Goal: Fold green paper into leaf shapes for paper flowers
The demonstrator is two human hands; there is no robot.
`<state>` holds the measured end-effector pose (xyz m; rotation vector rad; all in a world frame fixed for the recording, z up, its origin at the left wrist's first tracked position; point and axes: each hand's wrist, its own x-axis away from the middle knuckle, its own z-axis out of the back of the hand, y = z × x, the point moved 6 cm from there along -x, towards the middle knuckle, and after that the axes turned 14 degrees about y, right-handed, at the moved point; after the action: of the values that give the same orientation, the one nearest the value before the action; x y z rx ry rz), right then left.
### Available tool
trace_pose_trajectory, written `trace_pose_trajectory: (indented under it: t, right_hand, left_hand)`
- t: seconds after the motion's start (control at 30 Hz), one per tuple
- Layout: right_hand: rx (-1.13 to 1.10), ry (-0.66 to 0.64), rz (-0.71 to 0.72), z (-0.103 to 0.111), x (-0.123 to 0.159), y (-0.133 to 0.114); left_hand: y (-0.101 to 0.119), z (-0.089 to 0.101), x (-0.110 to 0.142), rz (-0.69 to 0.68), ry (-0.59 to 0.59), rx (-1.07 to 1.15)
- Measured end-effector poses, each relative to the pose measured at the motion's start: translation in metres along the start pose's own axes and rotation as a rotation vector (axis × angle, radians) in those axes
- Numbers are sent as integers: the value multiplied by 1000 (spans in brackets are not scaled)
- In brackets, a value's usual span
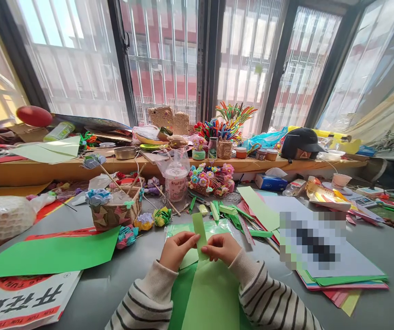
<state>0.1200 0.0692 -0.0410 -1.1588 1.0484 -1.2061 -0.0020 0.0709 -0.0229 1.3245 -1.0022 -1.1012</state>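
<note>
A narrow light green paper strip point(199, 227) stands upright between my two hands. My left hand point(179, 250) pinches its left edge between thumb and fingers. On its lower right, my right hand point(221, 247) pinches the same strip. Under both hands lie a large light green sheet point(212, 298) and a darker green sheet point(182, 293). A small pale green piece of paper point(189, 259) rests beside my left hand. Just beyond my hands are a clear plastic sleeve point(174, 229) and several folded green paper pieces point(226, 209).
A cardboard basket point(116, 215) with paper flowers stands at the left, near a bright green sheet point(52, 252). Stacked paper point(351, 261) lies at the right. A plastic cup point(176, 185) and a flower bunch point(210, 178) stand behind. Craft supplies crowd the windowsill point(252, 163).
</note>
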Motion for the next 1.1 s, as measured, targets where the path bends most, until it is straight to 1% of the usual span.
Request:
trace_pose_trajectory:
  t: [0.2, 0.3, 0.37, 0.47, 0.6, 0.73, 0.8, 0.87, 1.0, 1.1]
  right_hand:
    - [9, -19, -21, 1, 0, -1]
    - [-31, 47, 13, 8, -3, -5]
    - [-61, 87, 49, 11, -4, -9]
    - [-116, 99, 63, 12, -4, -10]
    - [-241, 93, 13, 9, -4, -7]
    - [-310, 85, -59, 7, -5, -3]
    - [-310, 88, -83, 8, -6, -1]
    - [-287, 85, -98, 10, -6, 0]
    - [-208, 69, -98, 12, -4, -1]
    - [-170, 48, -87, 10, -2, -2]
  left_hand:
    - [-3, -6, 2, -5, -99, -61]
    - [-2, -9, 5, 36, -159, -49]
    - [-1, -11, 8, 48, -213, -79]
    - [0, -14, 9, 38, -253, -105]
    - [-8, -14, 6, 22, -209, -85]
    - [-16, -18, 4, 54, -243, 23]
    - [-17, -17, 4, 71, -238, 43]
    - [-17, -13, 3, 99, -192, 40]
    - [-14, -1, -3, 124, -46, 55]
    - [-14, 2, -5, 136, -3, 101]
